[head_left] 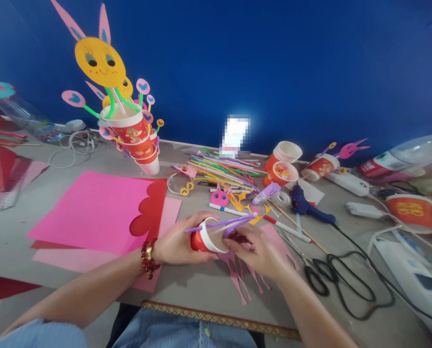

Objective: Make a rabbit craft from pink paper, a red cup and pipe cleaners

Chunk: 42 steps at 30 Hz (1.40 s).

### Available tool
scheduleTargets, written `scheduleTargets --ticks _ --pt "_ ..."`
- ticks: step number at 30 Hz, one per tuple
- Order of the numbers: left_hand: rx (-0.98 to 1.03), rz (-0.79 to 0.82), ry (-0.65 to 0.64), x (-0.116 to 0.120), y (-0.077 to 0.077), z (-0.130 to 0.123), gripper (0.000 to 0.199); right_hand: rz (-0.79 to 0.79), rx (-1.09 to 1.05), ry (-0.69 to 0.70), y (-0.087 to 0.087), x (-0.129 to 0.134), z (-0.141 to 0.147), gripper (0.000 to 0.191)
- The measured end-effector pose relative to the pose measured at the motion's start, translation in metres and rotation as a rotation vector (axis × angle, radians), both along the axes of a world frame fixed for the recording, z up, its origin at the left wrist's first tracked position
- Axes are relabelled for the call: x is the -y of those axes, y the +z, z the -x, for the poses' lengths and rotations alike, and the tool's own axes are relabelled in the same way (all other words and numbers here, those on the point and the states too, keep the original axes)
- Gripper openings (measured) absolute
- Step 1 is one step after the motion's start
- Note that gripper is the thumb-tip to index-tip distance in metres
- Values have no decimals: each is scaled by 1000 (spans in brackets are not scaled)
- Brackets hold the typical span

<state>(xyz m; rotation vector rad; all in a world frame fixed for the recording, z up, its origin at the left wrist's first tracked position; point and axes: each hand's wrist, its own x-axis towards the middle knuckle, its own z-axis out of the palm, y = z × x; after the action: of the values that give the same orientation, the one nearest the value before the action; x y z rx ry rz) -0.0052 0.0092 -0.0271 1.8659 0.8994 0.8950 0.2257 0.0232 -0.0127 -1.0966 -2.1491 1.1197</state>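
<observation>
My left hand (180, 241) is wrapped round a red paper cup (200, 240) with a white rim, tilted with its mouth to the right. Purple straws (234, 222) stick out of the cup's mouth toward the upper right, and one purple end shows past the left side of its rim. At the cup's right edge, my right hand (254, 249) pinches a bent purple straw (227, 233) between thumb and fingers. Pink paper with cut strips (241, 282) lies beneath my right hand.
Stacked cups with a yellow rabbit face (100, 63) stand back left. Pink sheets (93, 212) lie left. Behind my hands are loose straws (219, 169) and a marker (226, 209). A blue glue gun (310, 205), black-handled scissors (315, 278) and cables are at right.
</observation>
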Motion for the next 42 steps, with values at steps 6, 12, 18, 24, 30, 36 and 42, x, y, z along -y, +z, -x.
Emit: scheduleTargets --ticks 6,12,18,24,30,36,42 --pt "68 -16 -23 -2 -1 -2 70 50 -75 -12 0 1 2 12" --pt "52 -17 9 -1 0 -2 69 58 -121 -30 0 1 4 11" --pt "93 15 40 2 -4 -4 68 99 -181 -87 -5 3 5 13" --pt "124 52 30 2 -8 -3 71 105 -241 -131 -10 5 6 14" --pt "385 251 44 0 -11 -1 73 158 -373 -70 -4 8 5 12" --pt "449 317 13 1 -12 0 74 105 -483 -85 -9 11 12 16" --pt "446 396 11 5 -14 -5 98 149 -538 -143 -13 16 15 19"
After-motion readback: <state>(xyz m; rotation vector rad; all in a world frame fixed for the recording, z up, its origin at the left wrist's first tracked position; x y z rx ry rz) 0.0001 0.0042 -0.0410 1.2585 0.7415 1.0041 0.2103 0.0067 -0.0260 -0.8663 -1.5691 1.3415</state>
